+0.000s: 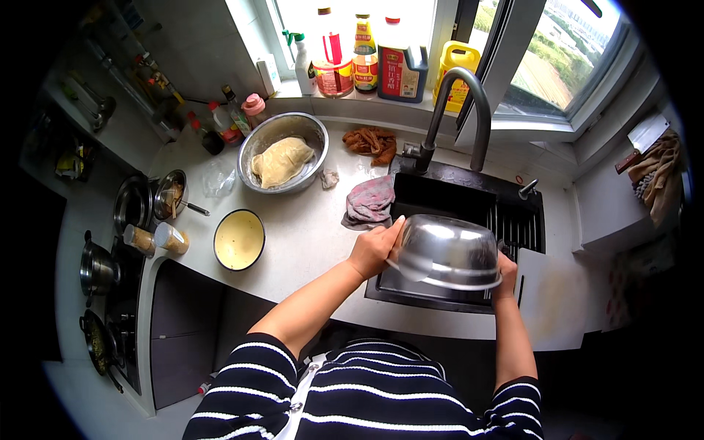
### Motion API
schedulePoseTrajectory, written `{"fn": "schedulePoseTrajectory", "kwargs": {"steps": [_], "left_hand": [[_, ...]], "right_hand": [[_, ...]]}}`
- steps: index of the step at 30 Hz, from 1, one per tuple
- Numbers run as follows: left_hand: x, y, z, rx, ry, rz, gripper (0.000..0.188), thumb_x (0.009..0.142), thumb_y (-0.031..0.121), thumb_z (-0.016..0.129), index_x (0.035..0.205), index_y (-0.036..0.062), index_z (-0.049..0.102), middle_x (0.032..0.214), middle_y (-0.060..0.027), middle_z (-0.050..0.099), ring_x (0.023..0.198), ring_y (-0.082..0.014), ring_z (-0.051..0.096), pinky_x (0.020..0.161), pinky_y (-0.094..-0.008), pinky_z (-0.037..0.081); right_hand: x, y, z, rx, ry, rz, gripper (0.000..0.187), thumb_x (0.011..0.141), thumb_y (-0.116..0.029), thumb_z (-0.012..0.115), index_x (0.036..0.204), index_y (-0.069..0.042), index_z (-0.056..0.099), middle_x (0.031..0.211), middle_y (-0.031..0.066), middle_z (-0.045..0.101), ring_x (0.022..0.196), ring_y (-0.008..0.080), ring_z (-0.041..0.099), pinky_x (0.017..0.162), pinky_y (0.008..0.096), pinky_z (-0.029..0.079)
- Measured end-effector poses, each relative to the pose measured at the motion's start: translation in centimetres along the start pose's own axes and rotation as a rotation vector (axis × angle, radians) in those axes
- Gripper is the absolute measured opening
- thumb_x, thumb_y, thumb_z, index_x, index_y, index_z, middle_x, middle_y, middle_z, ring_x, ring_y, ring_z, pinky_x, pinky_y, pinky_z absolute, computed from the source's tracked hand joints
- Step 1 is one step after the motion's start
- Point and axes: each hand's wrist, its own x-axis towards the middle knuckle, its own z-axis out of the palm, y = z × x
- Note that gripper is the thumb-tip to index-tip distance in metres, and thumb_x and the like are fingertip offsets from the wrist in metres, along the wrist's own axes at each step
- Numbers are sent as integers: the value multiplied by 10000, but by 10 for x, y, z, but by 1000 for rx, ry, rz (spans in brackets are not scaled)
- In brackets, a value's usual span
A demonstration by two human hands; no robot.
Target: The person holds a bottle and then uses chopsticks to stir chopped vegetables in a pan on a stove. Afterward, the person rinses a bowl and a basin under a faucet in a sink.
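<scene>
Over the black sink I hold a shiny steel bowl tipped over, its base up and its rim facing down toward me. My left hand grips the rim on the left side. On the opposite side my right hand grips the rim, its fingers partly hidden by the bowl. A grey and pink cloth lies at the sink's left edge, close to my left hand. Farther left, a large steel bowl holds a lump of pale dough. What is inside the tipped bowl does not show.
A grey faucet arches over the sink. Right of the sink lies a white board. A cream bowl, spice jars and a strainer stand at left. Behind are a brown cloth and several sill bottles.
</scene>
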Motion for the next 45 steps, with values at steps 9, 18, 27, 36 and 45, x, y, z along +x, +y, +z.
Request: {"fn": "schedulePoseTrajectory", "kwargs": {"steps": [9, 18, 27, 36, 45], "left_hand": [[-24, -3, -22, 28, 20, -158, 489, 811, 65, 574, 1292, -7, 531, 723, -129, 637, 603, -264, 617, 548, -362, 503], [-64, 1, -95, -799, -136, -1398, 236, 812, 108, 607, 1000, -36, 604, 787, -123, 650, 590, -181, 607, 457, -321, 481], [-125, -6, -167, -950, 149, -1705, 200, 809, 133, 589, 896, -45, 616, 734, -101, 627, 542, -164, 599, 405, -253, 476], [-190, -58, -152, -869, 102, -1755, 516, 899, 542, 577, 1010, 41, 635, 843, -62, 665, 657, -139, 593, 601, -288, 491], [-206, -106, -166, -955, 1093, -1705, 273, 971, 251, 507, 1106, 18, 460, 1019, -167, 602, 808, -208, 575, 711, -373, 510]], "right_hand": [[12, -33, 20, -10, -104, 33, 212, 870, -145, 595, 1053, -78, 679, 803, 163, 662, 707, 303, 677, 626, 330, 525], [55, -77, 84, 321, -121, 338, 383, 858, -299, 718, 641, -13, 583, 533, -58, 450, 524, 33, 376, 475, 237, 305], [56, -122, 210, 446, -370, 407, 319, 860, -281, 683, 695, -13, 635, 558, -53, 479, 536, 51, 405, 490, 261, 338], [24, -83, 267, 354, -489, 550, 257, 828, -204, 675, 654, -27, 610, 587, -70, 488, 528, 40, 410, 474, 259, 307], [27, -123, 256, 192, -385, 545, 301, 830, -281, 714, 930, 2, 695, 748, 29, 625, 711, 116, 564, 680, 287, 460]]}}
